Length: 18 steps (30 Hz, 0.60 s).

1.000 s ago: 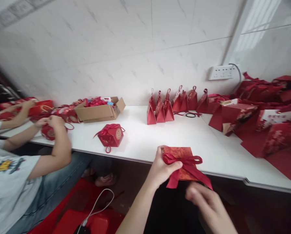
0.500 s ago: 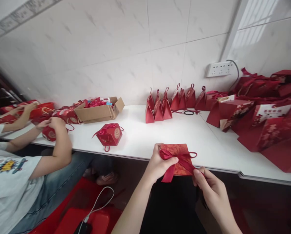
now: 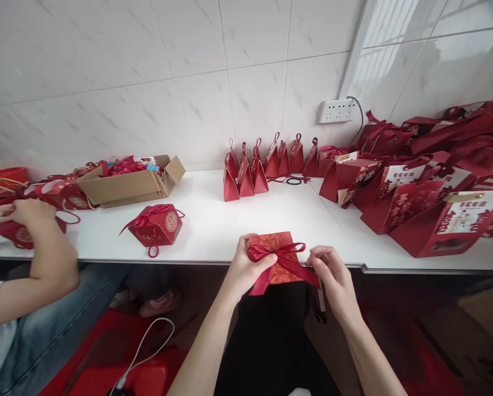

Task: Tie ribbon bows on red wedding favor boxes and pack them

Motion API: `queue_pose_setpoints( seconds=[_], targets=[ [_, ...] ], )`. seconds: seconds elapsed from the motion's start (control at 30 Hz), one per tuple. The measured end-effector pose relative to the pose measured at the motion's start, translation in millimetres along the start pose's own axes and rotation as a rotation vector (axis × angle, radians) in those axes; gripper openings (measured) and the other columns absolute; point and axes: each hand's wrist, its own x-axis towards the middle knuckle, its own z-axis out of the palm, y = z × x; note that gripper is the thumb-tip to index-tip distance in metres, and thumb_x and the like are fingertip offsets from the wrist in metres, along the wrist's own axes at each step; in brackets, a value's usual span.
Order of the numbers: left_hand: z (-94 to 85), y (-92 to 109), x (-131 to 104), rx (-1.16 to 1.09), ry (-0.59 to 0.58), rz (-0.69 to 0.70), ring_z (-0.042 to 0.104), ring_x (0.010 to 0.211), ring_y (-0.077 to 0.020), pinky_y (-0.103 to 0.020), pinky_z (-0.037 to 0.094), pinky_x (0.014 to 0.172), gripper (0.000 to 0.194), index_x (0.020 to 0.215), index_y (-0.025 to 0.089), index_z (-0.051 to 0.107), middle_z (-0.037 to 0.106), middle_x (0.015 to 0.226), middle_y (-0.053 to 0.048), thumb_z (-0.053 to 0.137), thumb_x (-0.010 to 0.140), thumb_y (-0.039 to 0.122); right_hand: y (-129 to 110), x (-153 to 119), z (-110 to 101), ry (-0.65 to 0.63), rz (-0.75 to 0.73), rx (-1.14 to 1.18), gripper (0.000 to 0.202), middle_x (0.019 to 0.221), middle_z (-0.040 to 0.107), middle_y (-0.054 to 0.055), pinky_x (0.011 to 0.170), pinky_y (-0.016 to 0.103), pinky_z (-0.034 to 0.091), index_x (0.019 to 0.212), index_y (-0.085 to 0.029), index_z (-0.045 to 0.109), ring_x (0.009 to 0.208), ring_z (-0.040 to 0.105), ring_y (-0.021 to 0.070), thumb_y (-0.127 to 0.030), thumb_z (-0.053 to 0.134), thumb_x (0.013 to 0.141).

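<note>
My left hand [image 3: 248, 272] grips a small red-and-orange patterned box [image 3: 280, 242] at its left side, just over the table's front edge. Its thumb presses on the dark red ribbon bow [image 3: 267, 254] across the box top. One ribbon tail hangs down by the thumb, and another stretches right to a loose end. Beside that end is my right hand [image 3: 333, 278], its fingers loosely bent and apart from the box; nothing shows held in them. A six-sided red gift box [image 3: 158, 225] with a bow and cord loops lies on the table to the left.
Small triangular red boxes [image 3: 246, 179] with loops stand near the wall. Larger red gift bags [image 3: 432, 220] crowd the right side. An open cardboard carton [image 3: 126, 187] holds red items. At far left a co-worker's arm [image 3: 54, 253] reaches over the white table [image 3: 205, 220].
My view has turned right. My right hand has let go of the ribbon tail and moved up beside the bow. My left hand keeps its hold on the box.
</note>
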Motion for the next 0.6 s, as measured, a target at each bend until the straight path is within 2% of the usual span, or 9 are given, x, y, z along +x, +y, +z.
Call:
queue_pose_setpoints(
  seconds=[0.07, 0.1, 0.2, 0.3, 0.37, 0.43, 0.5, 0.6],
  targets=[
    [-0.9, -1, 0, 0.026, 0.024, -0.003, 0.061, 0.104, -0.0218, -0.036, 0.047, 0.091, 0.063, 0.12, 0.024, 0.04, 0.059, 0.115, -0.007, 0.075, 0.069, 0.034, -6, 11, 2, -0.082, -0.096, -0.072, 0.029, 0.096, 0.056, 0.003, 0.078, 0.031, 0.046, 0.106, -0.026, 0.057, 0.089, 0.055, 0.018, -0.039, 0.063, 0.081],
    [-1.4, -2, -1, 0.046, 0.05, 0.003, 0.059, 0.108, -0.0232, -0.037, 0.047, 0.093, 0.069, 0.125, 0.026, 0.038, 0.057, 0.12, -0.009, 0.076, 0.068, 0.035, -8, 16, 4, -0.134, -0.136, -0.108, 0.029, 0.101, 0.056, 0.004, 0.082, 0.032, 0.046, 0.108, -0.027, 0.058, 0.094, 0.055, 0.0188, -0.038, 0.064, 0.081],
    [-3.9, -4, -4, 0.121, 0.155, 0.06, 0.045, 0.127, -0.0276, -0.04, 0.042, 0.1, 0.074, 0.129, 0.029, 0.039, 0.047, 0.134, -0.01, 0.077, 0.066, 0.039, -12, 25, 11, -0.179, -0.193, -0.202, 0.013, 0.091, 0.056, 0.003, 0.079, 0.031, 0.045, 0.085, -0.023, 0.063, 0.087, 0.055, 0.0176, -0.035, 0.059, 0.085],
    [-6.6, -7, -9, 0.155, 0.229, 0.18, 0.035, 0.134, -0.0269, -0.04, 0.04, 0.102, 0.054, 0.12, 0.028, 0.049, 0.044, 0.138, -0.009, 0.07, 0.073, 0.04, -14, 25, 16, -0.129, -0.16, -0.192, 0.021, 0.08, 0.053, 0.002, 0.069, 0.028, 0.043, 0.073, -0.02, 0.059, 0.077, 0.053, 0.0159, -0.036, 0.055, 0.087],
    [-7.1, -8, -13, 0.166, 0.261, 0.255, 0.039, 0.132, -0.0254, -0.037, 0.042, 0.1, 0.032, 0.105, 0.024, 0.056, 0.045, 0.136, -0.009, 0.064, 0.078, 0.04, -15, 22, 20, -0.111, -0.125, -0.164, 0.024, 0.077, 0.051, 0.001, 0.065, 0.027, 0.041, 0.071, -0.02, 0.055, 0.072, 0.051, 0.015, -0.037, 0.053, 0.088],
    [-5.7, -11, -16, 0.182, 0.306, 0.294, 0.045, 0.127, -0.0251, -0.035, 0.046, 0.094, 0.021, 0.087, 0.021, 0.058, 0.049, 0.132, -0.009, 0.062, 0.079, 0.04, -16, 18, 23, -0.09, -0.099, -0.143, 0.03, 0.073, 0.049, 0.0, 0.063, 0.026, 0.039, 0.067, -0.019, 0.053, 0.069, 0.049, 0.0141, -0.039, 0.05, 0.089],
    [-2.9, -14, -17, 0.185, 0.376, 0.323, 0.051, 0.119, -0.0248, -0.032, 0.049, 0.086, 0.022, 0.078, 0.02, 0.056, 0.054, 0.123, -0.01, 0.061, 0.079, 0.041, -16, 15, 27, -0.054, -0.086, -0.135, 0.035, 0.071, 0.05, 0.0, 0.064, 0.026, 0.038, 0.063, -0.019, 0.051, 0.068, 0.048, 0.0139, -0.04, 0.046, 0.091],
    [2.1, -18, -16, 0.161, 0.493, 0.346, 0.056, 0.107, -0.0222, -0.028, 0.049, 0.078, 0.025, 0.075, 0.019, 0.054, 0.058, 0.109, -0.009, 0.063, 0.078, 0.042, -15, 12, 33, 0.047, -0.074, -0.129, 0.037, 0.07, 0.05, 0.0, 0.066, 0.027, 0.037, 0.062, -0.018, 0.051, 0.068, 0.047, 0.0141, -0.04, 0.046, 0.091]
  ],
)
